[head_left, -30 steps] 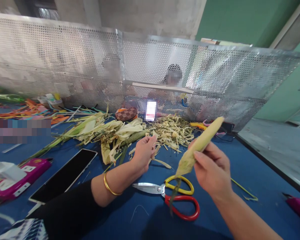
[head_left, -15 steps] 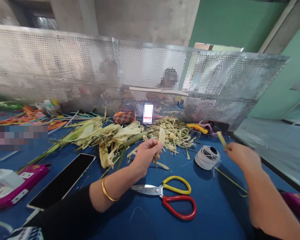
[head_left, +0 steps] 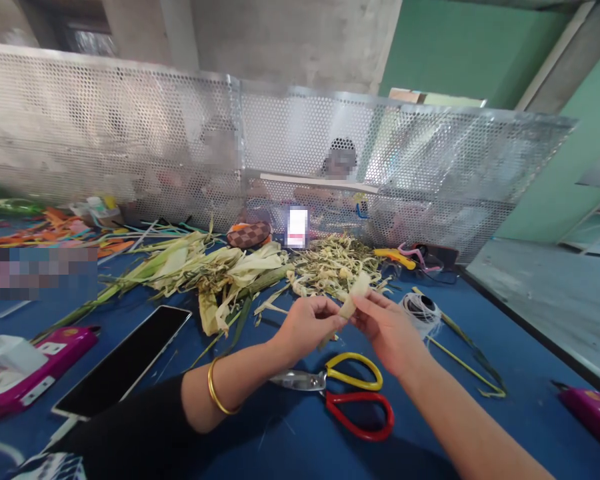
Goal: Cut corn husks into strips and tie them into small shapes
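A pale corn husk strip [head_left: 356,297] stands up between my two hands, above the middle of the table. My left hand [head_left: 310,327] pinches its lower end. Fingers of my right hand [head_left: 384,323] are closed on its right side, close to my left fingertips. Below my hands lie scissors [head_left: 347,400] with one yellow and one red handle, blades pointing left. Partly behind my right wrist is a spool of white thread [head_left: 421,312]. A long greenish husk strip [head_left: 467,347] lies to the right of the spool.
Corn husks [head_left: 220,273] and a heap of shredded husk [head_left: 337,263] lie ahead, before a perforated metal screen [head_left: 300,133]. A phone [head_left: 125,360] and magenta power strip [head_left: 55,360] are at left. Another magenta device [head_left: 590,410] sits at right. People are visible behind the screen.
My right hand has come left from beside the spool and now grips the husk strip my left hand holds. The strip it held before now lies on the table at the right.
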`<action>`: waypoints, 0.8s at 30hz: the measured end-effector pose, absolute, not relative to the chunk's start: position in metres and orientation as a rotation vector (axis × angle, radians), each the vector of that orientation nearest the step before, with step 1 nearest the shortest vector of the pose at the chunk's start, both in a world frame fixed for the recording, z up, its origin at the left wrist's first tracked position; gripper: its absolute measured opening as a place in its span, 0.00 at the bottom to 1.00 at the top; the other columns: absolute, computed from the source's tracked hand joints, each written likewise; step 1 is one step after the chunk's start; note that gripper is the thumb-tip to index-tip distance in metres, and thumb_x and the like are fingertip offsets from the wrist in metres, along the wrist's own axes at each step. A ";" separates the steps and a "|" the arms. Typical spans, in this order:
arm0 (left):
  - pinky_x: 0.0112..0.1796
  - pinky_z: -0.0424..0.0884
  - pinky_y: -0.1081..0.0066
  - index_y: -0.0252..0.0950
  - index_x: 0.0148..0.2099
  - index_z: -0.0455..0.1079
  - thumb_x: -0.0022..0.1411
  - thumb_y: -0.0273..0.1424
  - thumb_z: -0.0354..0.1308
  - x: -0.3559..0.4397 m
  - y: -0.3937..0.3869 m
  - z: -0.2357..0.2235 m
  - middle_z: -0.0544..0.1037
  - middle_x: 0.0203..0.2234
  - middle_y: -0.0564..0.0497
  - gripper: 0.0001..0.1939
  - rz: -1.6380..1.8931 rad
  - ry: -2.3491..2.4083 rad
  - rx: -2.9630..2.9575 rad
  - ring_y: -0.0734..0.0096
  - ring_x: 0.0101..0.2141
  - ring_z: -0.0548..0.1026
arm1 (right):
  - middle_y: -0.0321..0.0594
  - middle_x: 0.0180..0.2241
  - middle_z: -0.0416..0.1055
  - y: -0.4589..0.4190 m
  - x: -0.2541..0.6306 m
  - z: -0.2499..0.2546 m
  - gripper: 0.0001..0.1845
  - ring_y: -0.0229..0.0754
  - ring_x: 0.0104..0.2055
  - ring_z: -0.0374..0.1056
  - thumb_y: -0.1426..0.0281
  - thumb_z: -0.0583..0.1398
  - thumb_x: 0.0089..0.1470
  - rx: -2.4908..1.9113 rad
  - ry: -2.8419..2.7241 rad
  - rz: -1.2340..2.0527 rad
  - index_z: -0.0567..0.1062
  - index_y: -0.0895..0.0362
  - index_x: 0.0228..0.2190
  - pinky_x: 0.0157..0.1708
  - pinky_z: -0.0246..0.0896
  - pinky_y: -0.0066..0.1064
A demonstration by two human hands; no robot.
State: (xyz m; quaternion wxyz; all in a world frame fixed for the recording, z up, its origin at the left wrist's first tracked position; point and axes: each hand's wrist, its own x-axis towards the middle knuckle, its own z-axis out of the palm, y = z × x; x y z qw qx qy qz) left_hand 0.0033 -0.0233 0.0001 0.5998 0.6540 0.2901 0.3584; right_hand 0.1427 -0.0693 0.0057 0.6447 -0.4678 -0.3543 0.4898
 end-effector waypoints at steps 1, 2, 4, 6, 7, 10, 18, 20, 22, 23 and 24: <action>0.21 0.57 0.76 0.34 0.24 0.67 0.48 0.33 0.61 0.004 -0.023 -0.001 0.68 0.16 0.57 0.08 0.801 0.689 1.507 0.79 0.18 0.62 | 0.33 0.23 0.71 -0.069 0.144 0.005 0.15 0.35 0.25 0.62 0.62 0.71 0.33 -1.066 -0.765 1.050 0.77 0.56 0.25 0.27 0.57 0.27; 0.21 0.57 0.76 0.34 0.24 0.67 0.48 0.34 0.61 0.004 -0.023 -0.002 0.68 0.16 0.56 0.09 0.780 0.698 1.493 0.79 0.18 0.62 | 0.33 0.22 0.70 -0.068 0.146 0.005 0.15 0.35 0.25 0.61 0.62 0.71 0.33 -1.084 -0.757 0.990 0.77 0.57 0.25 0.26 0.56 0.27; 0.22 0.60 0.76 0.34 0.26 0.69 0.48 0.36 0.63 0.004 -0.023 -0.002 0.70 0.18 0.55 0.10 0.763 0.679 1.445 0.79 0.19 0.64 | 0.32 0.21 0.69 -0.068 0.148 0.005 0.14 0.34 0.24 0.59 0.63 0.70 0.33 -1.130 -0.812 0.891 0.77 0.58 0.23 0.25 0.54 0.27; 0.26 0.63 0.75 0.33 0.28 0.70 0.47 0.38 0.64 0.005 -0.023 -0.002 0.72 0.21 0.54 0.13 0.759 0.641 1.356 0.77 0.22 0.67 | 0.32 0.20 0.69 -0.069 0.146 0.005 0.13 0.35 0.24 0.59 0.63 0.69 0.35 -1.158 -0.910 0.857 0.76 0.58 0.22 0.27 0.54 0.28; 0.28 0.64 0.74 0.33 0.28 0.71 0.47 0.40 0.64 0.005 -0.023 -0.002 0.72 0.22 0.54 0.14 0.758 0.633 1.304 0.77 0.23 0.68 | 0.33 0.20 0.69 -0.070 0.144 0.005 0.12 0.35 0.25 0.59 0.63 0.69 0.36 -1.164 -0.955 0.861 0.76 0.58 0.22 0.27 0.55 0.28; 0.28 0.64 0.75 0.33 0.27 0.69 0.44 0.40 0.66 0.006 -0.023 -0.003 0.71 0.22 0.54 0.15 0.776 0.663 1.214 0.77 0.24 0.68 | 0.33 0.21 0.69 -0.072 0.141 0.004 0.11 0.35 0.25 0.59 0.63 0.68 0.38 -1.194 -1.041 0.871 0.76 0.58 0.22 0.28 0.54 0.28; 0.21 0.56 0.78 0.35 0.24 0.66 0.45 0.31 0.63 0.004 -0.024 0.003 0.67 0.17 0.57 0.08 0.844 0.808 1.397 0.80 0.19 0.62 | 0.33 0.20 0.68 -0.071 0.146 0.007 0.13 0.36 0.25 0.60 0.61 0.67 0.40 -1.174 -0.986 0.764 0.76 0.57 0.24 0.27 0.56 0.29; 0.20 0.54 0.78 0.35 0.27 0.68 0.45 0.31 0.63 0.003 -0.023 0.004 0.67 0.16 0.57 0.08 0.793 0.840 1.400 0.80 0.18 0.61 | 0.33 0.21 0.69 -0.070 0.147 0.005 0.12 0.37 0.25 0.61 0.61 0.67 0.40 -1.184 -0.984 0.718 0.76 0.56 0.25 0.27 0.58 0.29; 0.20 0.55 0.77 0.34 0.29 0.71 0.45 0.33 0.63 0.003 -0.023 0.004 0.68 0.17 0.56 0.09 0.737 0.815 1.383 0.79 0.18 0.61 | 0.34 0.22 0.70 -0.069 0.148 0.003 0.11 0.38 0.26 0.62 0.62 0.66 0.42 -1.205 -1.045 0.686 0.76 0.56 0.27 0.28 0.60 0.30; 0.21 0.55 0.77 0.34 0.29 0.71 0.46 0.35 0.64 0.002 -0.022 0.003 0.69 0.17 0.56 0.10 0.726 0.791 1.376 0.79 0.19 0.61 | 0.34 0.22 0.71 -0.069 0.148 0.002 0.10 0.38 0.26 0.63 0.62 0.65 0.43 -1.218 -1.093 0.676 0.76 0.56 0.27 0.29 0.61 0.30; 0.22 0.56 0.77 0.34 0.28 0.71 0.46 0.36 0.64 0.002 -0.022 0.003 0.69 0.18 0.55 0.11 0.726 0.769 1.372 0.79 0.19 0.62 | 0.35 0.23 0.71 -0.070 0.148 0.001 0.10 0.38 0.26 0.64 0.62 0.64 0.45 -1.229 -1.143 0.672 0.76 0.56 0.28 0.29 0.62 0.30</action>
